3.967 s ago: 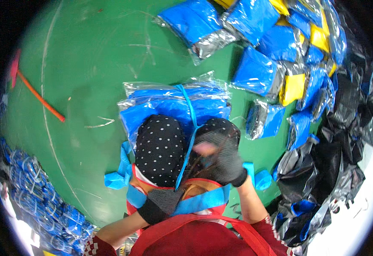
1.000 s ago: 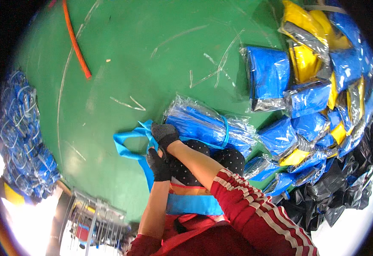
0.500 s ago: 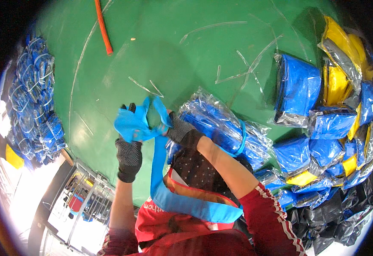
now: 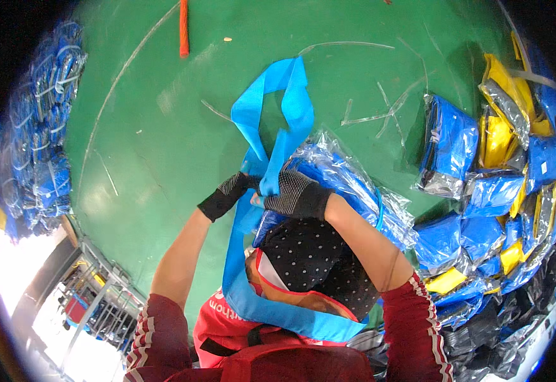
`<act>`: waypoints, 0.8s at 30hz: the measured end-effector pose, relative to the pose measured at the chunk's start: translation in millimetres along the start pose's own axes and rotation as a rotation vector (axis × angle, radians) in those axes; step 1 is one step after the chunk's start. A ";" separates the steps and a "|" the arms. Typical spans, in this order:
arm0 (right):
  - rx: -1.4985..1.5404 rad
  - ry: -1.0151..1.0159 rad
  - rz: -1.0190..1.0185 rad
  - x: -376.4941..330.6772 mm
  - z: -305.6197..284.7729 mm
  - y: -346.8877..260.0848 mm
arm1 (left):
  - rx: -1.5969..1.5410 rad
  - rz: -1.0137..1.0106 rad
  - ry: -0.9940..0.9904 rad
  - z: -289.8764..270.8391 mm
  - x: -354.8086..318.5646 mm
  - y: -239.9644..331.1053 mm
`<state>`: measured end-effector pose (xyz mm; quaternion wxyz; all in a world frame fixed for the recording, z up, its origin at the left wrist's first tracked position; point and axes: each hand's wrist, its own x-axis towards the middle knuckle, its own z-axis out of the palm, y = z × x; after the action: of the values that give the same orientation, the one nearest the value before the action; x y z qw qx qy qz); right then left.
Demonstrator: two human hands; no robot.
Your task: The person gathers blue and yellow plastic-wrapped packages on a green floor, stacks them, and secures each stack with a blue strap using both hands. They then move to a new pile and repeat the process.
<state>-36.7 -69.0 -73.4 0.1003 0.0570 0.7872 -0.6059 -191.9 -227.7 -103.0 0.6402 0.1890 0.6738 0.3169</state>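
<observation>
A long light-blue fabric strip (image 4: pixel 297 118) stands up in a twisted loop beyond my hands, and its other length hangs down and curves across my lap to the right. My left hand (image 4: pixel 224 196), in a black dotted glove with a dark cuff, is closed on the strip where its parts cross. Against it, my right hand (image 4: pixel 297 197), gloved the same way, pinches a short end of the strip. Part of my fingers is hidden behind the fabric. Just right of my right hand lies a bundle of plastic-wrapped blue packages (image 4: pixel 354 184), circled by a light-blue band (image 4: pixel 380 210).
Plastic-bagged blue packages (image 4: pixel 450 137) and yellow ones (image 4: pixel 497 140) are piled at the right, with black bags (image 4: pixel 481 337) below. Tied blue bundles (image 4: pixel 52 127) stack at the left. An orange rod (image 4: pixel 184 28) and clear plastic strips (image 4: pixel 370 119) lie on the green floor (image 4: pixel 163 140).
My hands have come together lower down, the left one turning inward. The strip, bunched before, now opens into a tall loop beyond them. The view has shifted slightly.
</observation>
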 end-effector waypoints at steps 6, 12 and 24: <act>-0.633 0.385 -0.043 5.1 7.3 -22.1 | 0.482 0.403 0.114 3.2 3.8 -70.0; -0.687 0.324 -0.222 2.1 19.2 -21.5 | 0.498 0.552 0.263 29.1 2.1 -54.6; 0.082 0.226 0.040 -78.4 -6.6 -61.6 | 1.118 0.232 0.607 14.4 0.1 -105.3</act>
<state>26.0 -76.1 4.1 0.0205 0.1447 0.7668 -0.6250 -161.8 -301.6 -173.2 0.1879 0.4673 0.8636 0.0246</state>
